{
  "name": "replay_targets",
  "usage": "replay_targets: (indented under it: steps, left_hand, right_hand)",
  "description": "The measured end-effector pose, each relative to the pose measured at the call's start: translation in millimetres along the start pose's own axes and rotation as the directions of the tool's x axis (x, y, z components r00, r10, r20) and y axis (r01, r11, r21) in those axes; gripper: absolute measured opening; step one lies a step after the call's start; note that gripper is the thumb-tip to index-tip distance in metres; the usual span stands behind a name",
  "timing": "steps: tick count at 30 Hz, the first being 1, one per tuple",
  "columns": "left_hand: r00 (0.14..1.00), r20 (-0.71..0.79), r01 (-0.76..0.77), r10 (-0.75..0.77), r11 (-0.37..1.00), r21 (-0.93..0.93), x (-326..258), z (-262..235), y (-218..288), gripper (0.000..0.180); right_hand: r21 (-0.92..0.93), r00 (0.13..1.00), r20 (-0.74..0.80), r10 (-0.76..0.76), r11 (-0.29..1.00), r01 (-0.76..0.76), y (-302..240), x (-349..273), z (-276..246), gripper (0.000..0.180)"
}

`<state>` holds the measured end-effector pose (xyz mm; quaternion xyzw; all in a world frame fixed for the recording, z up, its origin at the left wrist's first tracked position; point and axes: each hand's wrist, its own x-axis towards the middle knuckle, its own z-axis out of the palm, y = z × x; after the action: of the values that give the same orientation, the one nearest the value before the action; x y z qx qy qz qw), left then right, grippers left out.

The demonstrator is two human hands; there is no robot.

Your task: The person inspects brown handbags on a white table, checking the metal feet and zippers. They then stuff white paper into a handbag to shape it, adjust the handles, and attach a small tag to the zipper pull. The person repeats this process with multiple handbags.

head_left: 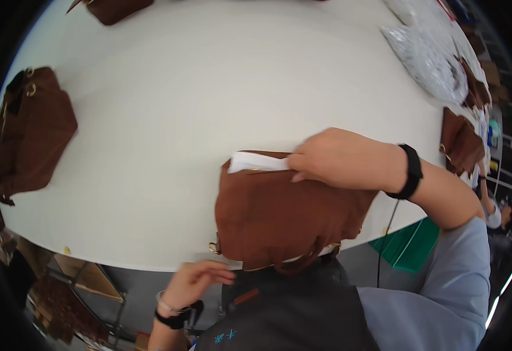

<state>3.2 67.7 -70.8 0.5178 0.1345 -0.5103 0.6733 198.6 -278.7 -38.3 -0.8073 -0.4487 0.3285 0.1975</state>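
Note:
A brown handbag (285, 216) lies at the near edge of the table, its handles and gold rings toward me. Along its far side runs a gold-coloured zip opening, with a folded white sheet (259, 161) showing out of it. My right hand (326, 155) is closed at the right end of that sheet, over the opening. Its fingertips hide exactly what they pinch. Just off the bag's lower left corner, beside a gold ring, my left hand (194, 282) has its fingers stretched out and holds nothing.
The white table (145, 117) curves around me. Another brown bag (36, 134) lies at the left, one (115, 9) at the far edge, and one (461, 140) at the right. Clear plastic bags (428, 64) lie far right. A green bin (408, 245) stands below the table edge.

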Motion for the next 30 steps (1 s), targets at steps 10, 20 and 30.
replay_targets:
  steps: [10, 20, 30]
  left_hand:
    - [0.703, 0.301, -0.361, 0.645, -0.042, 0.932, 97, 36, 130, 0.035]
    - [0.760, 0.281, -0.324, 0.586, -0.034, 0.946, 109, 35, 125, 0.021]
    - [0.786, 0.260, -0.334, 0.560, 0.032, 0.942, 115, 57, 129, 0.059]
  right_hand:
    - [0.430, 0.978, -0.098, 0.185, 0.894, -0.126, 14, -56, 11, 0.039]
    - [0.372, 0.836, -0.352, 0.422, 0.882, -0.289, 7, -109, 66, 0.041]
    - [0.413, 0.807, -0.375, 0.456, 0.862, -0.295, 10, -93, 69, 0.046]
